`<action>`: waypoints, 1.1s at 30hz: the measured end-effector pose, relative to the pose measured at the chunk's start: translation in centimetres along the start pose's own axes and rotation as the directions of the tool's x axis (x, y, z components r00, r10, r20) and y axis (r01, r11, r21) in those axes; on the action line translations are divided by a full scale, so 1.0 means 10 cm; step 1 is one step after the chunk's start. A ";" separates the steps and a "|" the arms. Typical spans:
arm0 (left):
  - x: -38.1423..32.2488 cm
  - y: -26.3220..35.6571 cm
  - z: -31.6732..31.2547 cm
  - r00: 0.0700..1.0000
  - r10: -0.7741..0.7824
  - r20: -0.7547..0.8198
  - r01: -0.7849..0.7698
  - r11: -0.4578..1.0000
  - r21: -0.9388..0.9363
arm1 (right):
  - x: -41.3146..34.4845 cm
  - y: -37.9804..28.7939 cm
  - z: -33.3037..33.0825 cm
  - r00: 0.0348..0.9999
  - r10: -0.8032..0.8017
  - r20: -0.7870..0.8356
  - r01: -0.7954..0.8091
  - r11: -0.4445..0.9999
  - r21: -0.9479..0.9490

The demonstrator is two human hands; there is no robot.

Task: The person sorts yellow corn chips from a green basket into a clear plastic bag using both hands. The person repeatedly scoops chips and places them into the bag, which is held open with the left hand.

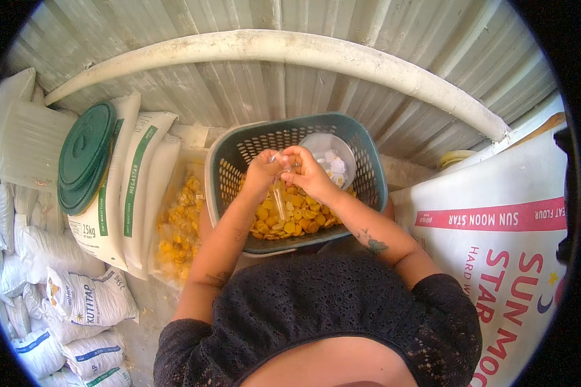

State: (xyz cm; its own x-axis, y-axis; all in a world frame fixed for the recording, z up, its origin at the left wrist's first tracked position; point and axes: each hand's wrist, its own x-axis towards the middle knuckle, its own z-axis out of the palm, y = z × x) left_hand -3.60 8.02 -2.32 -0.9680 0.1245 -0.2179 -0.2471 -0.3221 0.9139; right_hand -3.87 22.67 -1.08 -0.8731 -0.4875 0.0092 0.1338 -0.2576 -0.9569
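Observation:
A green plastic basket [375, 169] with perforated sides stands before me, holding many small round yellow-brown cookies [290, 217]. Above them, my left hand [266, 169] and my right hand [305, 169] meet with fingers pinched on the top of a clear plastic bag [279, 193]. The bag hangs down over the cookies; how much it contains cannot be told. Inside the basket, at its far right, a round translucent plastic tub [310, 140] holds small white printed pieces [337, 167].
Filled bags of yellow cookies [179, 232] lie in a container left of the basket. Flour sacks [138, 169] with a green lid [87, 157] on them stand farther left, near more sacks [94, 297]. A large flour sack [479, 261] is on the right. A white pipe [281, 46] crosses the corrugated wall.

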 end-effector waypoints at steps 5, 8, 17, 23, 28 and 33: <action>-0.02 -0.08 0.05 0.998 -0.015 0.068 0.020 0.998 -0.065 | 0.03 0.01 -0.12 0.995 0.098 -0.005 -0.098 0.993 0.064; -0.04 -0.05 0.07 0.984 0.029 0.174 0.009 0.977 -0.215 | 0.06 0.00 -0.19 0.981 0.186 -0.057 -0.179 0.978 0.104; -0.06 0.02 0.07 0.960 0.083 0.266 -0.147 0.962 0.229 | 0.25 -0.23 -0.45 0.969 0.204 -0.136 -0.130 0.897 0.422; -0.06 0.05 -0.05 0.977 0.213 0.033 -0.153 0.580 0.800 | 0.35 0.07 -0.92 0.960 0.248 -0.133 -0.144 0.027 -0.989; -0.05 0.05 -0.03 0.956 0.287 -0.065 -0.143 0.646 0.750 | 0.31 0.44 -0.97 0.818 0.424 -0.390 -0.344 -0.183 -0.921; -0.03 0.05 -0.10 0.972 0.223 -0.076 -0.132 0.782 0.610 | 0.31 0.51 -1.01 0.854 0.342 -0.392 -0.379 -0.109 -0.919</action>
State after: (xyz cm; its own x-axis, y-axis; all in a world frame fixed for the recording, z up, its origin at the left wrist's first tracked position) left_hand -3.50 6.91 -2.11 -0.9992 -0.0222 -0.0340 -0.0391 0.3039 0.9519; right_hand -10.61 28.26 -8.88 -0.8836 -0.1772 -0.4335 -0.1150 0.9794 -0.1659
